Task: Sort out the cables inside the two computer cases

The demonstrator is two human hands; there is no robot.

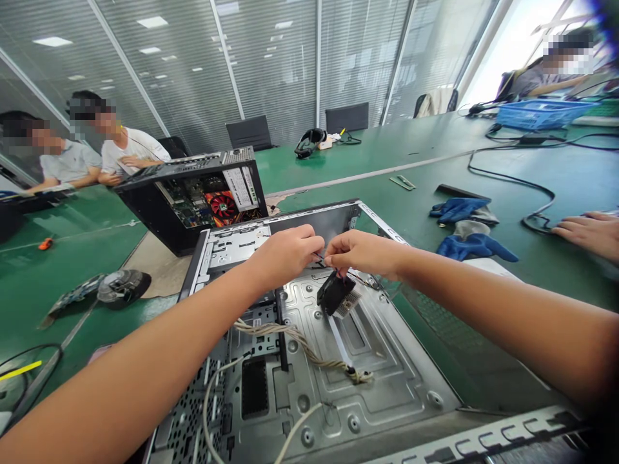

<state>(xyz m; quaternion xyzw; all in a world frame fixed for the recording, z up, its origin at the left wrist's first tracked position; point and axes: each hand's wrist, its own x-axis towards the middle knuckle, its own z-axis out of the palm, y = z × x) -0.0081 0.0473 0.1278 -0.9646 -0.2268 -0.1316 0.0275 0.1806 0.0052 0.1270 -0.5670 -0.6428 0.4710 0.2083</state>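
My left hand (285, 252) and my right hand (360, 252) meet over the middle of the open computer case (387, 380), fingertips nearly touching. Both are closed into tight pinches: the left thumb and forefinger press together on a thin wire (320, 258) running between the hands, and the right fingers are pressed shut on the same wire at its other end. From the right pinch a small black part with a ribbed metal edge (337, 294) hangs down, tilted, just above the bare metal floor of the case; I cannot tell whether it touches the floor. Nearer to me, a braided bundle of cables (300, 341) lies across the case floor, ending in a dark connector. Far and to the left stands a second computer case (193, 193) with a red fan showing inside. To the right on the green table (556, 258) lie blue gloves (467, 225), and another person's hand (587, 233) rests flat at the right edge beside a black cable. At the far left two people sit at the table.
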